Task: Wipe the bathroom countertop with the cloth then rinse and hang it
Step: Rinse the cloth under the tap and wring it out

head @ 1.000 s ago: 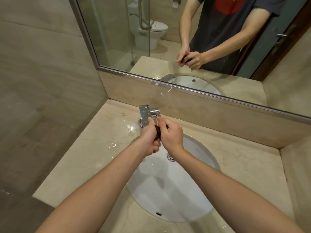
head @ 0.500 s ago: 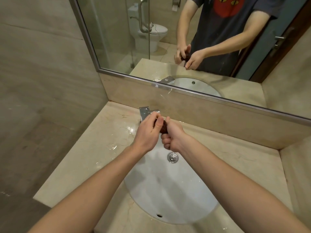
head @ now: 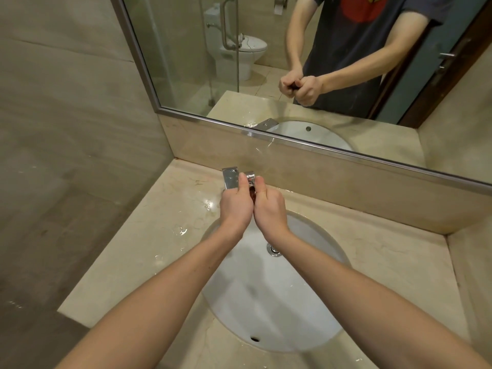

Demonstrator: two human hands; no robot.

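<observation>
Gripping a small dark reddish-brown cloth [head: 252, 194] between them, the left hand [head: 235, 206] and the right hand [head: 270, 209] are both closed into fists and pressed side by side above the back edge of the white oval sink [head: 266, 302]. Only a thin sliver of the cloth shows in the gap between the two hands; the rest is hidden inside the fists. The hands sit just in front of the chrome faucet [head: 231, 178], whose flat square body stands on the beige marble countertop [head: 138, 251] behind the basin, and the thumbs reach up toward its metal parts. Water droplets and small wet streaks glisten on the countertop to the left of the sink and near the faucet base. The chrome drain [head: 274, 250] lies in the bowl just beyond the right wrist, and a small overflow hole [head: 254, 339] shows at the near wall of the basin. In the mirror [head: 186, 62] above the backsplash, the reflection shows the same two clenched hands held together, with a toilet [head: 246, 53] behind a glass partition.
</observation>
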